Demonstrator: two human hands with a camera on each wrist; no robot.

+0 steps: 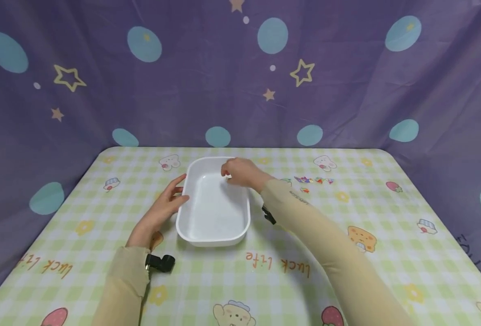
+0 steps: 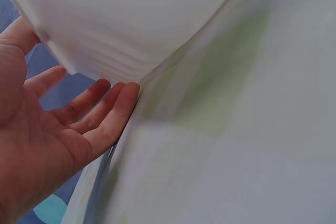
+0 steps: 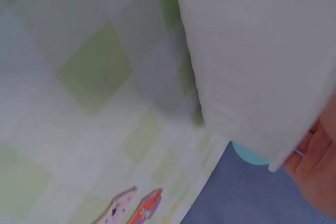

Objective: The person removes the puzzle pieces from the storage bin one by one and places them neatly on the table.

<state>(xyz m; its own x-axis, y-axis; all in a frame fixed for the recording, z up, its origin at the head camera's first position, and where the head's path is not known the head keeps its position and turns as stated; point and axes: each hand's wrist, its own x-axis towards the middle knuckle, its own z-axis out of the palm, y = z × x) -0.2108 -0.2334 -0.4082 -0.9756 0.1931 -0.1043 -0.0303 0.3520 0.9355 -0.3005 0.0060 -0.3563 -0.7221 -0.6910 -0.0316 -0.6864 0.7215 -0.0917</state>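
Note:
A white rectangular plastic tray (image 1: 211, 213) with rounded corners lies on the checked tablecloth, its inside bare where it shows. My left hand (image 1: 168, 202) holds the tray's left side, thumb over the rim and fingers against the outer wall. In the left wrist view those fingertips (image 2: 131, 90) meet the wall low down, close to the cloth. My right hand (image 1: 244, 173) reaches over the far right corner of the tray with bent fingers lowered inside the rim. A tiny pale spot shows between those fingers (image 3: 315, 153); I cannot tell whether they hold something.
Several small, brightly coloured pieces (image 1: 302, 179) lie right of the tray, beyond my right forearm. A pink dotted piece (image 3: 116, 205) and a red one (image 3: 147, 206) show close up. Behind the table hangs a purple curtain (image 1: 220, 90).

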